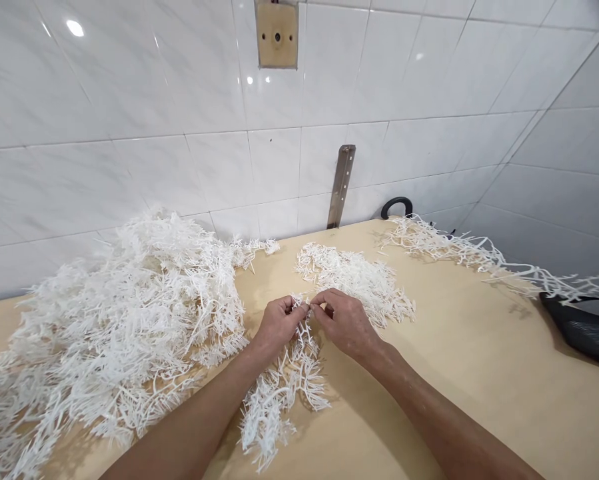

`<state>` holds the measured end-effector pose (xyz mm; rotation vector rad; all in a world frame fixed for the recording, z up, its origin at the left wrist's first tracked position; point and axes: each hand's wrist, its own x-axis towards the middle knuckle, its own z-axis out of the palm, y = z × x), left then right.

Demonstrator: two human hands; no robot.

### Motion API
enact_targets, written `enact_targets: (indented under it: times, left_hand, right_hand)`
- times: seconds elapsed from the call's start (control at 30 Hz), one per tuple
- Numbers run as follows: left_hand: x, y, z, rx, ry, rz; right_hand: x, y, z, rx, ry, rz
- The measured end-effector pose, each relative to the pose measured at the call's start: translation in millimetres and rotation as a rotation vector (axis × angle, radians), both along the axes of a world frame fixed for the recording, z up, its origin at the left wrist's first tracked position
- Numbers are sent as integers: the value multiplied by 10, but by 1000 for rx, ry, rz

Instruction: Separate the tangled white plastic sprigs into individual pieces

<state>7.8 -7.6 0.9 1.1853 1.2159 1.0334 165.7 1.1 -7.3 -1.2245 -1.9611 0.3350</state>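
Pinched between thumb and fingers of my left hand point(280, 320) is a white plastic foliage branch point(299, 373), its many thin sprigs trailing down toward me over the table. My right hand point(343, 319) is closed in a pinch at the branch's upper end, its fingertips meeting those of my left hand. Whatever small piece sits between the right fingertips is too small to make out fully. Just beyond my right hand lies a low pile of small loose white sprigs point(359, 277).
A large heap of white foliage branches point(144, 313) covers the left of the tan table point(479, 373). Bare white stems point(459, 250) lie at the back right, near a black curved handle point(398, 205) and a black object point(584, 330). A metal bracket point(341, 187) stands against the tiled wall.
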Motion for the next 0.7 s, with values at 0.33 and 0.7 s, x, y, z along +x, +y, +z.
enact_targets:
  times: [0.33,0.7]
  left_hand:
    - [-4,-3,-23,17,-19,-24]
    - [-60,64,-71,-68,-201,-47]
  right_hand:
    - [218,186,-47,207,-31,-353]
    - [104,38,91,-301,191,21]
